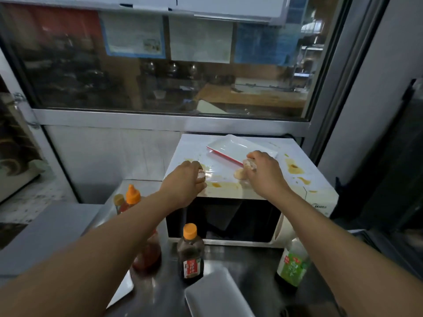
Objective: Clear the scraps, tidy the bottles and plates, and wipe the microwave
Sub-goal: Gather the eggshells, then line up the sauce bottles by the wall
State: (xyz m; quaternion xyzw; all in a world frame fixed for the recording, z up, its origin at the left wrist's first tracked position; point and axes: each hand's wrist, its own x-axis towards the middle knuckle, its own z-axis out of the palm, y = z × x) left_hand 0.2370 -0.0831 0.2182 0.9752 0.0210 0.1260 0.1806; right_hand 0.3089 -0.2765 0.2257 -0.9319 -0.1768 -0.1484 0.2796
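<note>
Steel counter [251, 259], white microwave [320, 202] at back, three sauce bottles [190, 255], white trays [215, 294] in front

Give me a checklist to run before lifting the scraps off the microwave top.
1. Left hand grips a scrap: ok.
2. Right hand grips a scrap: ok.
3. All scraps gathered: not ok, a pale piece lies beside the right hand.
4. White rectangular plate clear of the hands: not ok, the right hand is at its edge.
5. Sauce spills on the microwave wiped: not ok.
6. Bin for scraps: cannot tell, none in view.
</note>
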